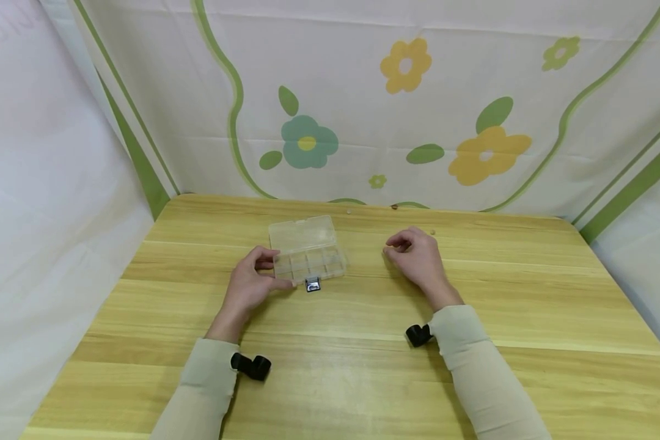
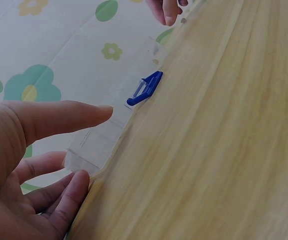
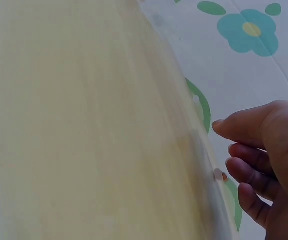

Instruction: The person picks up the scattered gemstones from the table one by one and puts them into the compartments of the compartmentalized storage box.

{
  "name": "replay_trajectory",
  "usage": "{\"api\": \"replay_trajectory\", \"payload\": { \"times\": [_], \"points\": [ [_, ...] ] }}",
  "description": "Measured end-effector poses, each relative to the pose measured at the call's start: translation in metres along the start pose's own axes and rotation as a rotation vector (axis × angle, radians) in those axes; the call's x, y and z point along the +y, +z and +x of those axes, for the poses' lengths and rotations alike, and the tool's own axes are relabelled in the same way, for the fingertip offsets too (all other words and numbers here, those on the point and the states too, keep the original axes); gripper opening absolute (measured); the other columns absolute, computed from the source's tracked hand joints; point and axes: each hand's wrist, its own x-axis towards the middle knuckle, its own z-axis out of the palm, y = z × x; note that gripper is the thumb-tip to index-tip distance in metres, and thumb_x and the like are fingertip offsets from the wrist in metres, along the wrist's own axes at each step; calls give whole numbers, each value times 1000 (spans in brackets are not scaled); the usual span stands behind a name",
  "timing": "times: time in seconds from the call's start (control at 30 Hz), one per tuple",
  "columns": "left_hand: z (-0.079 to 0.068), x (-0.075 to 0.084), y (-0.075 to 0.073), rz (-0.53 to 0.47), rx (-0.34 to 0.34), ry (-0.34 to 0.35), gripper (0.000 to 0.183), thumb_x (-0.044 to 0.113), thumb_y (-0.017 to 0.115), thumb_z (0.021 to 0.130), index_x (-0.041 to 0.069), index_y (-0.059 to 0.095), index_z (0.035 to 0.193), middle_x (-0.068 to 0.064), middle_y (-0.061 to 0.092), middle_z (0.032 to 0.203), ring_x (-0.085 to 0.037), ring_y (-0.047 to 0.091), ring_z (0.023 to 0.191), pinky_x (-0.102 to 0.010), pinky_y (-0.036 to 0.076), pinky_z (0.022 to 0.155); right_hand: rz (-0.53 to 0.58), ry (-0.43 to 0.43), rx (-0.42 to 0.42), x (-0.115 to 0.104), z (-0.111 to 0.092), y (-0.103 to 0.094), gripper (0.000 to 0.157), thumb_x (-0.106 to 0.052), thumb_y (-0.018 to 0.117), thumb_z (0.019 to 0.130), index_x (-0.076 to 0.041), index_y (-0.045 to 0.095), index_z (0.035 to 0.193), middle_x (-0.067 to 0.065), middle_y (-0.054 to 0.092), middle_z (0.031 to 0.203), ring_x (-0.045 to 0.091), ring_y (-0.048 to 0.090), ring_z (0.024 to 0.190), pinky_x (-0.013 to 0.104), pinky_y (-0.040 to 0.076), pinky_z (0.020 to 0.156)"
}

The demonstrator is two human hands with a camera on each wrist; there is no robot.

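From above, the head view faces forward and down over left hand [image 1: 250,282] and right hand [image 1: 420,260]; wrist views, close behind each hand, skim the surface [image 1: 330,354], all sharing the teal flower [image 1: 319,150].

Head view was bright; faint sheen lay on the counter [image 1: 335,385], nearer than the hands [image 1: 247,282]. Wrist views were dimmer, right one's counter grain smeared.

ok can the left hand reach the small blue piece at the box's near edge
Probably yes: the left hand is at the clear box, thumb toward the small blue piece, with nothing seen between them.
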Motion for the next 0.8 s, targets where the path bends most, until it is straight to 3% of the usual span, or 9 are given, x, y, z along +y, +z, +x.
{"api": "replay_trajectory", "payload": {
  "times": [0.2,0.43,0.8],
  "points": [
    [0,0,0,-1,-2,-2,72,9,95,75,13,65,140,-16,63,137,-35,62,124,-46,51,104,-56,25,9,9,0,-10,16,-19,79,96,-9,79,109,12,71,115,32,67,107,50,54,97],
    [0,0,0,2,-3,-2,72,10,95,75,13,65,140,-16,63,138,-34,61,125,-47,50,105,-135,59,7,18,0,-16,30,-25,79,97,-6,77,120,18,67,131,41,51,131,59,43,113],
    [0,0,0,1,-2,0,71,10,95,76,13,65,140,-16,62,138,-34,61,125,-48,51,105,-130,59,-6,21,-2,-17,28,-26,75,101,-6,79,120,21,66,134,41,48,129,60,40,113]
  ]
}}
